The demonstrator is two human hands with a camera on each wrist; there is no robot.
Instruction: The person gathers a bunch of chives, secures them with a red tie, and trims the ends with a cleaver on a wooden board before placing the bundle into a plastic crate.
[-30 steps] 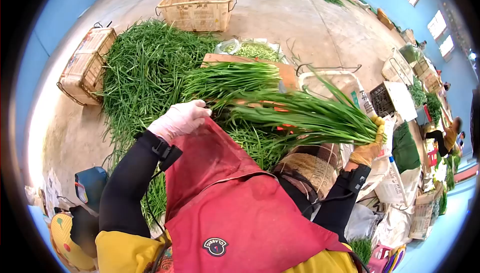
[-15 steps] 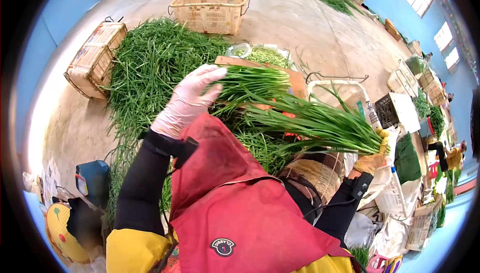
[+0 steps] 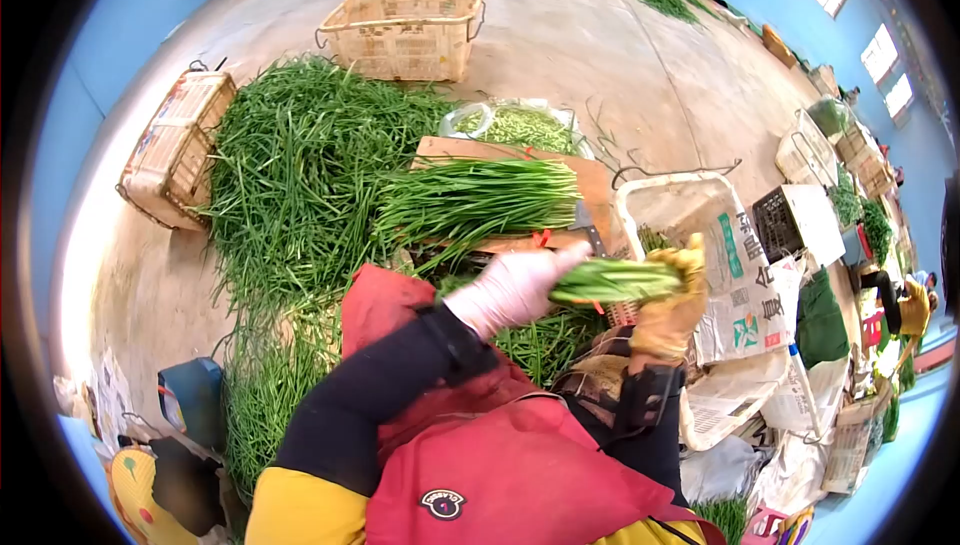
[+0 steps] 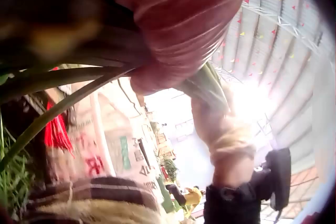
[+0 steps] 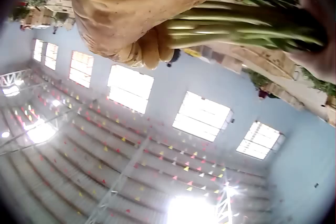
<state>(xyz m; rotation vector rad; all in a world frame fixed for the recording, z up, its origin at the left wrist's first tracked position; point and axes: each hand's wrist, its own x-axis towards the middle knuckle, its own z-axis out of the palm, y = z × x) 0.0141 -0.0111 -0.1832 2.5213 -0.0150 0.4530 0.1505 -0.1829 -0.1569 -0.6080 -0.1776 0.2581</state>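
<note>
A bunch of garlic chives [image 3: 612, 282] lies between my two hands in front of the apron. My left hand [image 3: 512, 292], in a pale glove, is wrapped round its leafy part; in the left wrist view the glove's fingers fold over the leaves. The pale stem ends are gripped by my yellow-gloved right hand [image 3: 672, 305], its fingers curled round the stalks [image 5: 226, 27] in the right wrist view. Beyond the hands, a neat pile of chives [image 3: 490, 195] rests on a wooden board [image 3: 598, 177], with a dark blade [image 3: 590, 230] at its right end.
A big heap of loose chives [image 3: 300, 155] spreads at the left. Crates stand behind it [image 3: 400, 45] and beside it [image 3: 180, 145]. A lined basket [image 3: 690, 185] is right of the board, and a bag of trimmings [image 3: 525, 127] sits behind. Farther right are more crates and a person [image 3: 912, 307].
My left hand has come from the leaf tips, across to the right, and now grips the bunch. My right hand has drawn the bunch inward, nearer the body.
</note>
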